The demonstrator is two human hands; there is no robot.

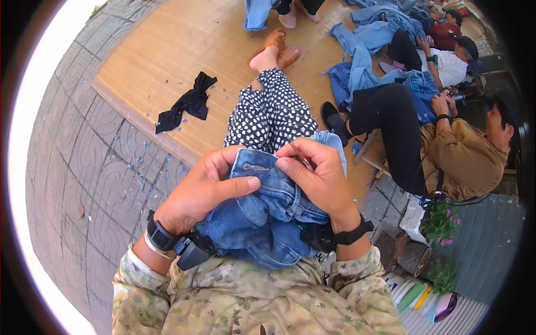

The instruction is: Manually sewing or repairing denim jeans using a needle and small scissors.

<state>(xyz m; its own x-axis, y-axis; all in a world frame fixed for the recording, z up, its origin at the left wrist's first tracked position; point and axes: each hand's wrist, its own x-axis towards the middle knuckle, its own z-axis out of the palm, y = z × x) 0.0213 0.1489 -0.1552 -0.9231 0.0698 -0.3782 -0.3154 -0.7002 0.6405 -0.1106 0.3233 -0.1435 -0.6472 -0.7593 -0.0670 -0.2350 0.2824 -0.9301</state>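
Observation:
A pair of blue denim jeans [262, 218] lies bunched on my lap, its waistband raised toward me with a stitched buttonhole [255, 167] on show. My left hand [204, 187] pinches the buttonhole end, thumb in front and fingers behind the cloth. At the right of that end, my right hand [317, 173] is closed, thumb against forefinger, at the waistband's upper edge. A thin metal tool [301, 156], like small snips or tweezers, sits in its grip; its tip and most of its body are hidden by the fingers.
A tan mat [151, 61] spreads ahead over grey paving [72, 139], with a crumpled black cloth [187, 105] and blue scraps on it. At right, a person in a brown top [463, 151] sits close by; others work beyond, near piled jeans [368, 42]. Pink flowers [441, 223] grow at lower right.

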